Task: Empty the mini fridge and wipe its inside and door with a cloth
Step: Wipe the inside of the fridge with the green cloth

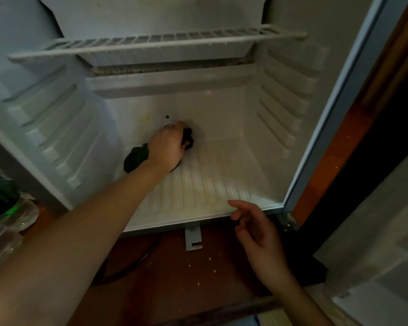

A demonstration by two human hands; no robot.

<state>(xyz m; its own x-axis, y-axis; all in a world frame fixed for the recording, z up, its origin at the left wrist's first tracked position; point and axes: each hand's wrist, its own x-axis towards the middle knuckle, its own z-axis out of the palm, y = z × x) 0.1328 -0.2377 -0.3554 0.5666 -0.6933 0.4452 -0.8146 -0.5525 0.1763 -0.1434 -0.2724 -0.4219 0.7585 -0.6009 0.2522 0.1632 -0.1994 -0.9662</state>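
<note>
Left hand (167,147), cloth (136,158) at fridge (222,175) rear edge

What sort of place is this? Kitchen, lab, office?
Likely a home or lodging room, not a lab: a small white mini fridge stands on a reddish-brown surface scattered with crumbs, with clear containers set beside it at left.

fridge floor (210,180): 1 dark cloth (136,158) | room floor (165,274): 1 metal bracket (193,238), crumbs (214,270)
</note>
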